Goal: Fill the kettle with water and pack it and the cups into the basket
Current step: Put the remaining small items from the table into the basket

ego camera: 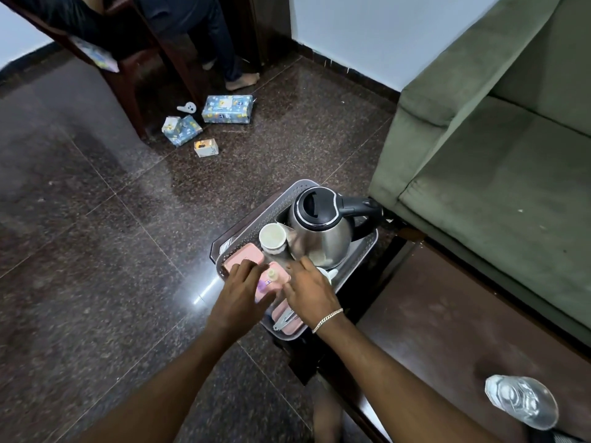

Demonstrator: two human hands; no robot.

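The left hand [241,290] lies flat with its fingers fairly straight, its fingertips resting on a pink box [244,258] at the near left end of the basket [252,219]; it grips nothing that can be seen. The right hand [308,294], with a silver bracelet [327,319] at its wrist, is just beside it, with its fingers spread and relaxed and pointing at the foot of the kettle [323,241]. Whether the fingertips touch the kettle is not clear. Between the two hands a small capped bottle [272,274] stands on another pink pack. Near the right wrist a metal clip [284,320] lies on a further pink item.

The steel kettle stands upright in the far half of the grey perforated basket, with its black lid shut and its handle turned toward the sofa [495,155]. A white cup [271,237] stands upright just to its left, close against its side. A second white cup [329,274] is mostly hidden under the right hand's fingers.

The basket sits at the left end of a dark brown tabletop [447,340]. A clear water bottle [521,401] lies well apart from it at the near right. Out on the dark stone floor [96,219] there are gift-wrapped boxes [227,109], and beyond them another person's bare foot [242,82].
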